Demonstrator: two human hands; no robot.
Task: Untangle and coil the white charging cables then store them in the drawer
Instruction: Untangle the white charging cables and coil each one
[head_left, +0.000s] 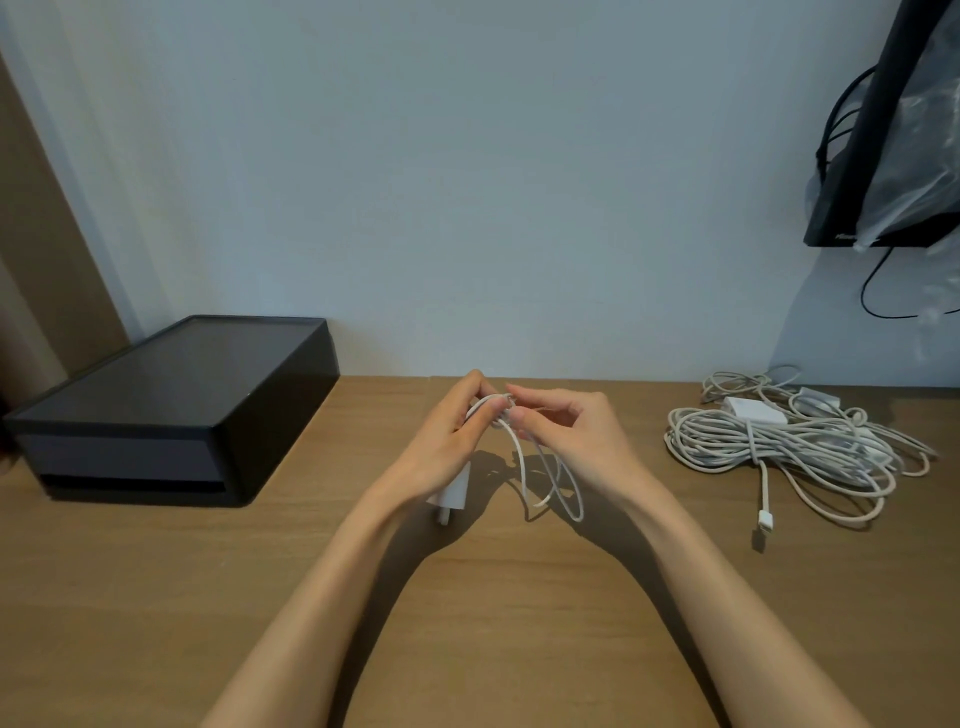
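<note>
Above the middle of the wooden desk (156, 597), my left hand (454, 436) and my right hand (571, 431) both pinch a thin white charging cable (550, 478) near its top. Loops of the cable hang down below my fingers to the desk. A white plug adapter (454, 493) shows beneath my left palm, partly hidden by it. A tangled pile of white cables (789, 447) lies on the desk at the right, with a white box-shaped adapter (748, 408) on it and a connector end (764, 519) trailing forward. The black drawer unit (171, 410) stands at the left, its drawer closed.
A black monitor wrapped in clear plastic (883, 130) hangs at the upper right, with black wires trailing below it. The pale wall runs along the desk's far edge. A brown curtain (31, 260) hangs at the far left.
</note>
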